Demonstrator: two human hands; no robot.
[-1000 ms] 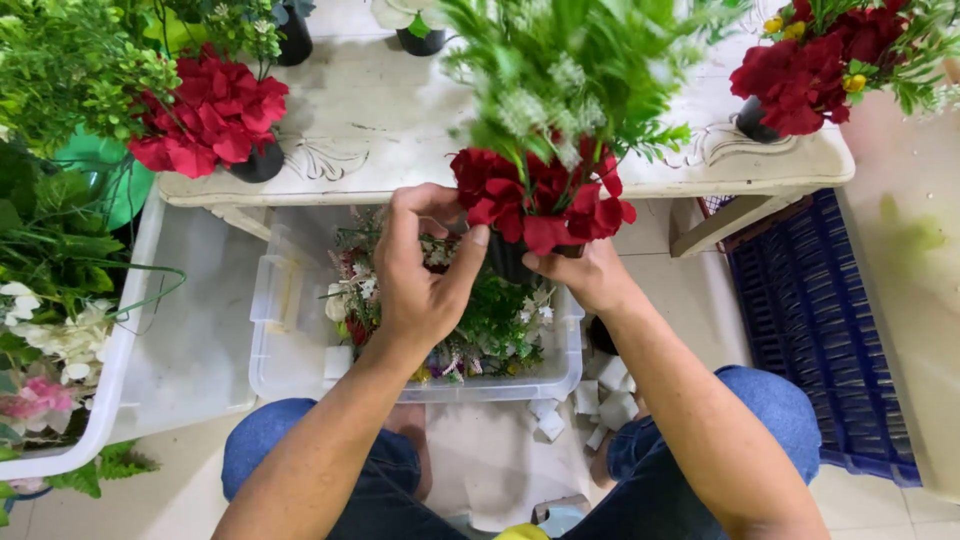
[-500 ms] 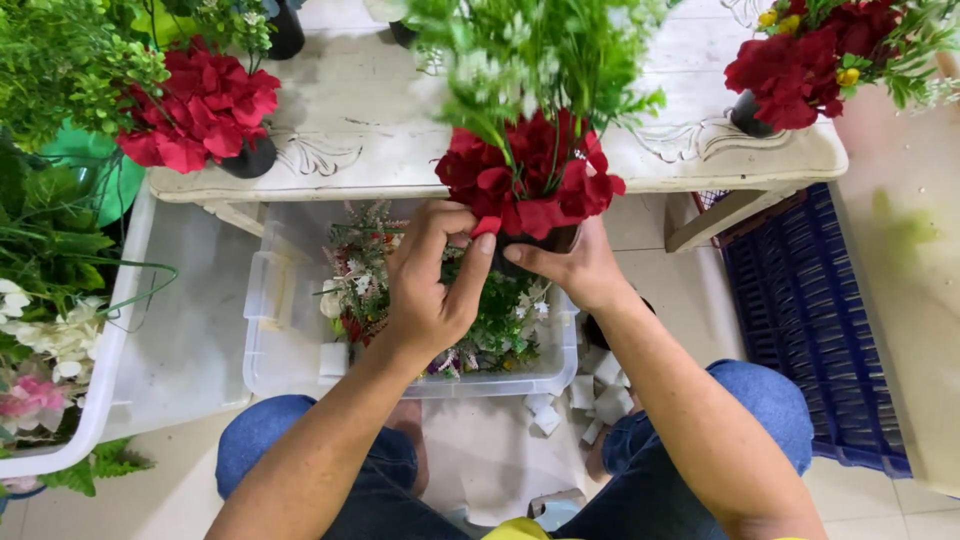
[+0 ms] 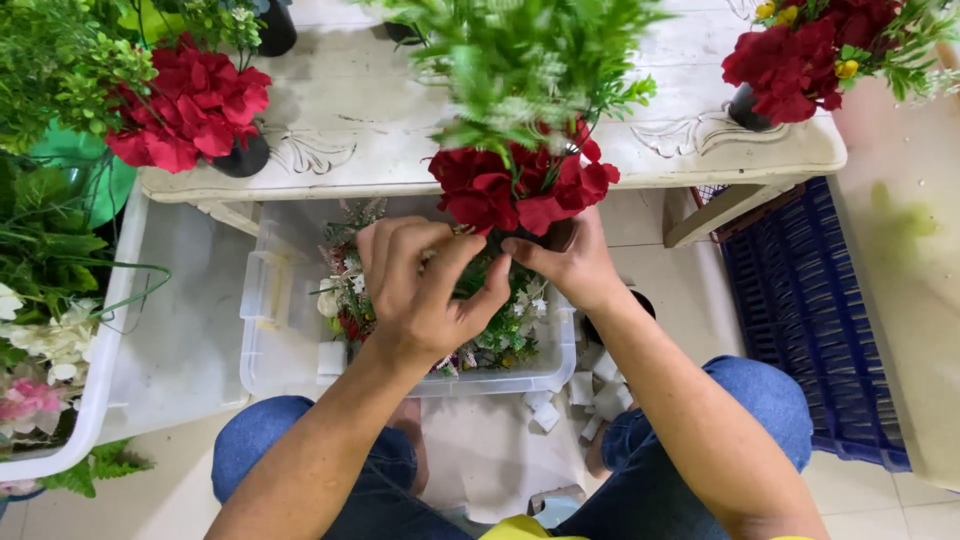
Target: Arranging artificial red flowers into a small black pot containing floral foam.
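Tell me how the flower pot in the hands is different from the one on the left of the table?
The held pot is up in the air, gripped by the right hand with the left hand beside it; the left pot stands on the table untouched. The held one has a tall green spray above its red flowers; the left one shows mostly red. Both have dark pots and red flowers.

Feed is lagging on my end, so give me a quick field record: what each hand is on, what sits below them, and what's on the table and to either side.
left hand: fingers curled at the base of the red flower arrangement
right hand: gripping the arrangement's dark pot from the side
below hands: clear plastic bin holding mixed artificial flowers
table: white, carved; two more red flower pots
right side: blue crate on the floor
left side: white tub with greenery
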